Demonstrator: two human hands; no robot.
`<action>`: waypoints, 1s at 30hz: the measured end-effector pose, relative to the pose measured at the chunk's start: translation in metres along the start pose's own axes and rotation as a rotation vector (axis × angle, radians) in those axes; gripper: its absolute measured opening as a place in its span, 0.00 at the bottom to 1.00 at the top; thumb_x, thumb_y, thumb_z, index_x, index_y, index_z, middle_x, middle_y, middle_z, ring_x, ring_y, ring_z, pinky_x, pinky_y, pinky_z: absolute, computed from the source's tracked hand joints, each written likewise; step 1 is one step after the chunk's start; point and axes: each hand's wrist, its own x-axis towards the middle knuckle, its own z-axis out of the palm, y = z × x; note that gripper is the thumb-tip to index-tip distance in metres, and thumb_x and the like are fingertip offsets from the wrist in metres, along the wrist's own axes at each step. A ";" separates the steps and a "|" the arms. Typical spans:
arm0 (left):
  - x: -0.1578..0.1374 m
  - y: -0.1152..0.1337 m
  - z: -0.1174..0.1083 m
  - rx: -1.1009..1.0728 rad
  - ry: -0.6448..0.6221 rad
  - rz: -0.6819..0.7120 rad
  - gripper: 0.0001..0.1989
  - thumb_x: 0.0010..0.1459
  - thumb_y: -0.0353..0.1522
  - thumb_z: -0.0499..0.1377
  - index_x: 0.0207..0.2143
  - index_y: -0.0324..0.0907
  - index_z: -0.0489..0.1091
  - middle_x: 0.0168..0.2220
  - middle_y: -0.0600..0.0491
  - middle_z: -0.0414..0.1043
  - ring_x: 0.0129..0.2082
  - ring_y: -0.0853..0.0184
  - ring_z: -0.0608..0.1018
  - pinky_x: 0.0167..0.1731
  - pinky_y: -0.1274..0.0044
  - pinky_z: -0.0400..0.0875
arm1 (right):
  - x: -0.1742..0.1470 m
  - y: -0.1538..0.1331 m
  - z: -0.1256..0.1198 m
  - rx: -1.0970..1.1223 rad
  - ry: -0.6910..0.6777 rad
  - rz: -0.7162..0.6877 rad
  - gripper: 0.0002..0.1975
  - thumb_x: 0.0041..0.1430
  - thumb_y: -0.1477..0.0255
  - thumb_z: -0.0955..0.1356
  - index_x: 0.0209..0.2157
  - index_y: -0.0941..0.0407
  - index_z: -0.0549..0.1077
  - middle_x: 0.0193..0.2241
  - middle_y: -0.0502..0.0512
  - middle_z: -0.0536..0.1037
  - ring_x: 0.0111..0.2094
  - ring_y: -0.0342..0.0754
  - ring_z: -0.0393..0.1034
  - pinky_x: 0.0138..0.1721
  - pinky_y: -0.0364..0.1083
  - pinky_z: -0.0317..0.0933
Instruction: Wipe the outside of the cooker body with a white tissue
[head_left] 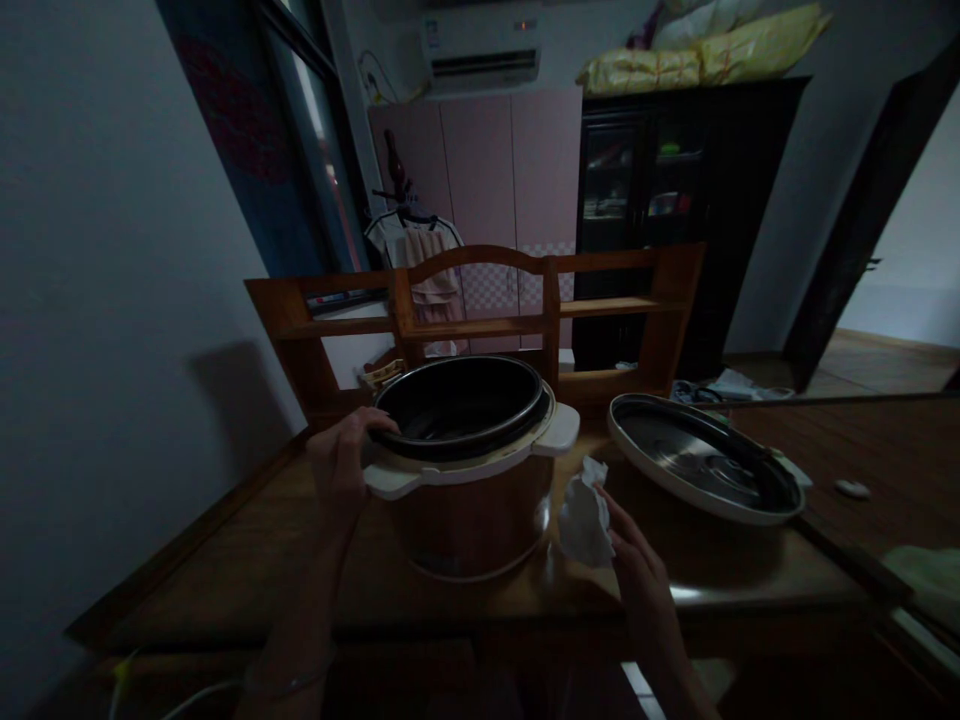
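A pressure cooker with a brown body and pale side handles stands on the wooden desk. Its dark inner pot sits in the top, slightly tilted, with the rim showing above the collar. My left hand grips that rim at the left, fingers hooked over the edge by the left handle. In my right hand, pinched between the fingers, is a crumpled white tissue, held to the right of the cooker and apart from it. The round lid lies underside up on the desk's right.
Behind the cooker rises a wooden desk shelf. A small white object lies on a brown surface at the right. The wall bounds the desk on the left. A pale cord runs along the bottom left.
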 end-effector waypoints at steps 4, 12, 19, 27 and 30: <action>0.000 0.002 -0.002 0.015 -0.036 0.034 0.25 0.66 0.39 0.40 0.25 0.41 0.71 0.29 0.50 0.75 0.35 0.66 0.77 0.38 0.74 0.70 | 0.007 0.000 0.012 0.007 -0.013 -0.046 0.27 0.67 0.63 0.61 0.65 0.49 0.59 0.66 0.54 0.60 0.66 0.59 0.54 0.64 0.61 0.54; 0.004 0.010 0.001 0.072 -0.151 0.041 0.23 0.66 0.39 0.43 0.28 0.41 0.73 0.30 0.51 0.74 0.32 0.67 0.74 0.35 0.75 0.66 | 0.010 -0.024 0.036 -0.097 -0.053 -0.131 0.30 0.70 0.66 0.57 0.69 0.49 0.43 0.70 0.53 0.48 0.67 0.54 0.50 0.62 0.57 0.58; 0.007 0.005 0.003 0.014 -0.158 0.018 0.22 0.64 0.38 0.43 0.27 0.40 0.72 0.29 0.51 0.73 0.31 0.67 0.74 0.34 0.75 0.65 | 0.009 -0.027 0.047 -0.003 -0.083 -0.114 0.29 0.70 0.66 0.55 0.69 0.50 0.43 0.69 0.54 0.50 0.68 0.53 0.49 0.64 0.57 0.54; 0.000 -0.003 0.009 -0.019 -0.063 0.015 0.24 0.64 0.39 0.41 0.26 0.42 0.72 0.28 0.50 0.73 0.31 0.65 0.74 0.34 0.74 0.66 | -0.013 -0.019 0.069 -0.203 -0.029 -0.010 0.50 0.59 0.60 0.71 0.70 0.47 0.34 0.71 0.56 0.44 0.69 0.58 0.43 0.66 0.63 0.45; 0.000 -0.003 0.009 -0.031 -0.065 0.020 0.24 0.64 0.40 0.41 0.26 0.42 0.72 0.28 0.50 0.73 0.32 0.65 0.75 0.34 0.73 0.66 | -0.020 0.000 0.092 -0.323 -0.053 -0.084 0.64 0.51 0.63 0.76 0.69 0.52 0.24 0.71 0.64 0.38 0.70 0.62 0.38 0.65 0.65 0.45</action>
